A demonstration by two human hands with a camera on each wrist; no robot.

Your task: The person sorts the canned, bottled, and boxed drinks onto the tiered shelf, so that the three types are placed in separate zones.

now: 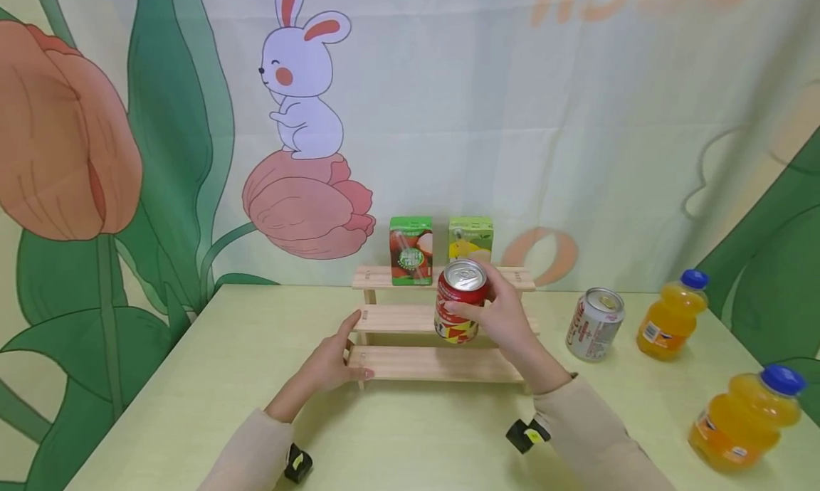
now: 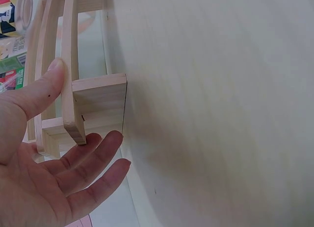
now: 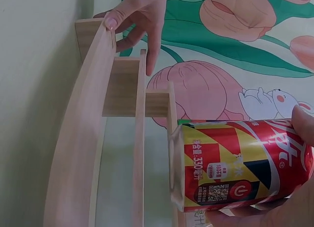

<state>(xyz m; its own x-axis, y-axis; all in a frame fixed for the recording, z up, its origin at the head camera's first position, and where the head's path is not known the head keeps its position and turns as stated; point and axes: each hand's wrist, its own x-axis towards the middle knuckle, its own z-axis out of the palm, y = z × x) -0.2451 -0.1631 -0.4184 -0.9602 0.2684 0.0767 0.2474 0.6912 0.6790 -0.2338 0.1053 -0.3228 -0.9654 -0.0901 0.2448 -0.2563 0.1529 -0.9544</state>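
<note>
A three-tiered wooden shelf (image 1: 435,363) stands on the table. At its left end my left hand (image 1: 327,363) grips the lowest tier, the thumb (image 2: 46,92) on the board and the other fingers around its end. My right hand (image 1: 509,313) holds a red soda can (image 1: 458,306) with a yellow pattern, thumb and fingers around its sides. The can is upright in the head view, in front of the middle and top tiers. On the top tier are a red-and-green lychee juice box (image 1: 411,252) and a green-and-yellow juice box (image 1: 470,238), the latter partly hidden by the can and hand.
Right of the shelf stands a silver can (image 1: 594,324). Two orange drink bottles with blue caps stand farther right, one bottle (image 1: 673,317) toward the back and the other bottle (image 1: 743,420) nearer. A printed curtain (image 1: 448,121) hangs behind the table (image 1: 211,349).
</note>
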